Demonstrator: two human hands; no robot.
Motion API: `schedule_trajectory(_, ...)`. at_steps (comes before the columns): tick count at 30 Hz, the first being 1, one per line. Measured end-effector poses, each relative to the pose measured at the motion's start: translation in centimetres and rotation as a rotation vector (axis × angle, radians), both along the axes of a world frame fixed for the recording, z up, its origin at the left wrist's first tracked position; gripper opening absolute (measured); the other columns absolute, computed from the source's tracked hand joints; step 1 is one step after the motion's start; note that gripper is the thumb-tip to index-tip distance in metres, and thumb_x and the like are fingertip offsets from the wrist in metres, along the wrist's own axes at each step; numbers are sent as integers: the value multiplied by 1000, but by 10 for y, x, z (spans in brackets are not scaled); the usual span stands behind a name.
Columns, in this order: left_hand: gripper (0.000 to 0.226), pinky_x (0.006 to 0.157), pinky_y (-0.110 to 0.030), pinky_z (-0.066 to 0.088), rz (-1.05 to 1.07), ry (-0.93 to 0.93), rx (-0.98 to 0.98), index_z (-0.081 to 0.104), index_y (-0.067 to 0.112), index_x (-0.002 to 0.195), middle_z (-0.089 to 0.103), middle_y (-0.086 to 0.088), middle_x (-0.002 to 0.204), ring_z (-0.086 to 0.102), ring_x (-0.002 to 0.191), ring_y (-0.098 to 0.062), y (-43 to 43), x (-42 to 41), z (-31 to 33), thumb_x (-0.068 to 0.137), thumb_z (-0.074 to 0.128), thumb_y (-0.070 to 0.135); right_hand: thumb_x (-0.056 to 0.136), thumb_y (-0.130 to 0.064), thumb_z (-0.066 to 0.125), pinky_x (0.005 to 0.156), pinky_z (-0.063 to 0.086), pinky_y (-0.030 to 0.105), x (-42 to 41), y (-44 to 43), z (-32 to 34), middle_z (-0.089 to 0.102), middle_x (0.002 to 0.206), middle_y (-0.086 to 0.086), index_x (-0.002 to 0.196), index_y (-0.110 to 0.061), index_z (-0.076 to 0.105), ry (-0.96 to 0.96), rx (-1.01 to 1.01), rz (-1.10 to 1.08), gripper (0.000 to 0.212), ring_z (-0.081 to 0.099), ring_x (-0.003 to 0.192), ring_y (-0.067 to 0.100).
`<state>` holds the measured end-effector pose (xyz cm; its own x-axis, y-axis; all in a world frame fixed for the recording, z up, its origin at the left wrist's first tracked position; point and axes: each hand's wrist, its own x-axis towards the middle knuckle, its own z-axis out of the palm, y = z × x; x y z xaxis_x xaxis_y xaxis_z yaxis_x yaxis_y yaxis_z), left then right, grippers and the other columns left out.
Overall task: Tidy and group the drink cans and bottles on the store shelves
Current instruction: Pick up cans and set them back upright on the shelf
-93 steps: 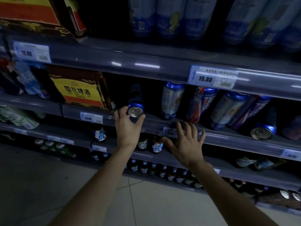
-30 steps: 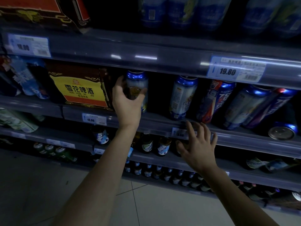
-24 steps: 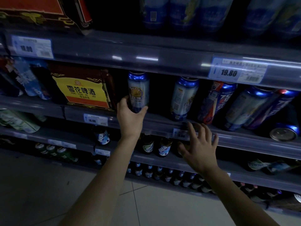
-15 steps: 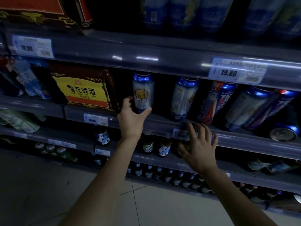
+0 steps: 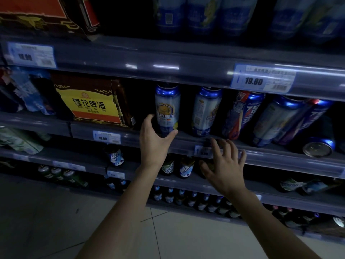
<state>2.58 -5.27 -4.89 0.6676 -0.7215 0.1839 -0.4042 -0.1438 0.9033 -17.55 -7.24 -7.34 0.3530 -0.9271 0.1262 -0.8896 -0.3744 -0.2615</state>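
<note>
At frame centre the left hand [image 5: 155, 141] grips the base of an upright blue-and-white beer can [image 5: 167, 107] on the middle shelf [image 5: 280, 156], between a yellow beer carton [image 5: 89, 103] and a second can [image 5: 205, 111]. Lower right of it, the right hand [image 5: 224, 167] is spread flat with straight fingers by the shelf's edge.

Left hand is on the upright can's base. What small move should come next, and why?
Probably slide the can a little to the right. It stands upright on the shelf with the left hand gripping its base, but a dark gap separates it from the neighbouring can; closing that would group the row.
</note>
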Motion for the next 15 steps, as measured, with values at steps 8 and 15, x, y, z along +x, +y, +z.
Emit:
schedule_trajectory(8, 77, 104, -26, 32, -17, -1, 24, 38, 24, 139, 40, 6, 143, 37, 132, -12, 25, -4, 0, 75, 78, 38, 79, -70, 13, 115, -1, 61, -5, 1, 8, 13, 161, 8, 156, -22, 11, 100, 68, 45, 91, -2, 150, 27)
schedule_trajectory(15, 72, 99, -21, 30, -69, 11, 50, 38, 25, 140, 38, 6, 143, 38, 125, -8, 53, -11, 17, 79, 75, 38, 93, -65, 30, 117, -2, 60, -18, 8, 29, 4, 163, 7, 156, -23, 7, 101, 133, 2, 79, -6, 151, 26)
